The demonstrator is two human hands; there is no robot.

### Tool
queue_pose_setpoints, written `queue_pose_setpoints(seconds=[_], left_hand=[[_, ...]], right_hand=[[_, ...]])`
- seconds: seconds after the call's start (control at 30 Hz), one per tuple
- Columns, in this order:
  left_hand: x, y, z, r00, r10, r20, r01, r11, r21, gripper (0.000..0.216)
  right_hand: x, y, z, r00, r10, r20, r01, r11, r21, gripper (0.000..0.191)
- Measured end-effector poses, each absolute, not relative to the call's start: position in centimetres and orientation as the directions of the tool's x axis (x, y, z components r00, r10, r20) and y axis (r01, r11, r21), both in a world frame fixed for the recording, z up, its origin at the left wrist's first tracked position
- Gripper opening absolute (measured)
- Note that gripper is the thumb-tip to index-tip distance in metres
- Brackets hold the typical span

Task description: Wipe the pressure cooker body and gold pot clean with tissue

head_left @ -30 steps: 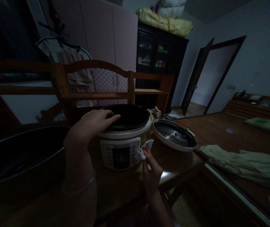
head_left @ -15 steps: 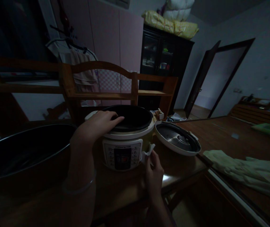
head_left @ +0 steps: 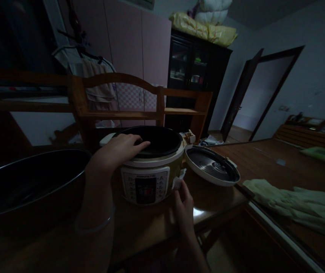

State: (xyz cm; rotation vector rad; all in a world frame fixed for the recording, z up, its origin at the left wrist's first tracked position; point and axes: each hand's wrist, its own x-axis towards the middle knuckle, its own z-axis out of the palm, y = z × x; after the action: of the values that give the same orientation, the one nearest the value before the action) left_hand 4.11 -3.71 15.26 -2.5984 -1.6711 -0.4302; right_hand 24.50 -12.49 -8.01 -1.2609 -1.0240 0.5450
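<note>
A rice cooker [head_left: 143, 185] with a white control panel stands open on the wooden table, its dark inner pot [head_left: 162, 140] showing. My left hand [head_left: 122, 148] lies over the left part of its rim and grips it, thumb pointing right; the other fingertips are partly hidden. Low at the cooker's right side, my right hand [head_left: 184, 201] pinches a crumpled white tissue [head_left: 178, 181] against the outer wall. The round lid [head_left: 213, 167] lies inside-up on the table to the right of the cooker.
A large dark pot [head_left: 34, 185] stands at the left, close to my left forearm. Behind the cooker rises a wooden shelf frame [head_left: 122, 113]. Pale green cloth [head_left: 287, 203] lies on the wooden surface [head_left: 261, 159] at the right.
My right hand has shifted slightly with the tissue along the cooker's right side, and the tissue's shape has changed. My left hand stays on the rim. The view has moved slightly.
</note>
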Motion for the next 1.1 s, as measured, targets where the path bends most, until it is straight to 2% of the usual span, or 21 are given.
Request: queue_pose_setpoints(seconds=[0.13, 0.23, 0.3, 0.4, 0.5, 0.6, 0.7, 0.77, 0.83, 1.0, 1.1], left_hand=[[4.4, -3.7, 15.3, 0.346, 0.906, 0.244, 0.903, -0.392, 0.176, 0.057], [4.5, -3.5, 15.2, 0.335, 0.913, 0.231, 0.909, -0.378, 0.176, 0.059], [4.4, -3.3, 15.1, 0.348, 0.908, 0.234, 0.904, -0.391, 0.171, 0.060], [4.4, -3.5, 15.1, 0.369, 0.898, 0.242, 0.900, -0.410, 0.148, 0.060], [4.6, -4.2, 15.5, 0.368, 0.900, 0.232, 0.905, -0.405, 0.135, 0.059], [4.8, -4.5, 15.8, 0.345, 0.914, 0.215, 0.915, -0.378, 0.141, 0.058], [4.7, -4.1, 15.6, 0.338, 0.914, 0.226, 0.911, -0.378, 0.166, 0.059], [4.5, -3.7, 15.3, 0.357, 0.906, 0.228, 0.903, -0.397, 0.161, 0.060], [4.3, -3.4, 15.1, 0.381, 0.897, 0.227, 0.898, -0.417, 0.142, 0.058], [4.4, -4.0, 15.6, 0.378, 0.897, 0.228, 0.901, -0.413, 0.132, 0.057], [4.7, -4.9, 16.2, 0.376, 0.903, 0.209, 0.907, -0.405, 0.113, 0.057]], right_hand=[[23.4, -13.3, -7.4, 0.313, 0.782, 0.539, 0.313, 0.451, -0.836, 0.057], [23.0, -13.3, -7.4, 0.274, 0.752, 0.599, 0.404, 0.475, -0.782, 0.059], [23.2, -12.9, -7.8, 0.352, 0.769, 0.533, 0.421, 0.379, -0.824, 0.057], [23.9, -12.3, -8.4, 0.437, 0.829, 0.349, 0.361, 0.193, -0.912, 0.046], [24.3, -12.1, -8.6, 0.449, 0.844, 0.293, 0.341, 0.141, -0.929, 0.045], [23.9, -12.5, -8.3, 0.422, 0.804, 0.420, 0.399, 0.251, -0.882, 0.054], [23.1, -13.1, -7.8, 0.317, 0.754, 0.576, 0.461, 0.408, -0.788, 0.058], [22.9, -13.3, -7.6, 0.281, 0.740, 0.611, 0.477, 0.445, -0.758, 0.059], [22.9, -13.2, -7.7, 0.307, 0.752, 0.583, 0.473, 0.411, -0.779, 0.059], [23.9, -12.3, -8.3, 0.429, 0.841, 0.330, 0.327, 0.197, -0.924, 0.051], [24.2, -12.2, -8.3, 0.453, 0.856, 0.248, 0.252, 0.144, -0.957, 0.050]])
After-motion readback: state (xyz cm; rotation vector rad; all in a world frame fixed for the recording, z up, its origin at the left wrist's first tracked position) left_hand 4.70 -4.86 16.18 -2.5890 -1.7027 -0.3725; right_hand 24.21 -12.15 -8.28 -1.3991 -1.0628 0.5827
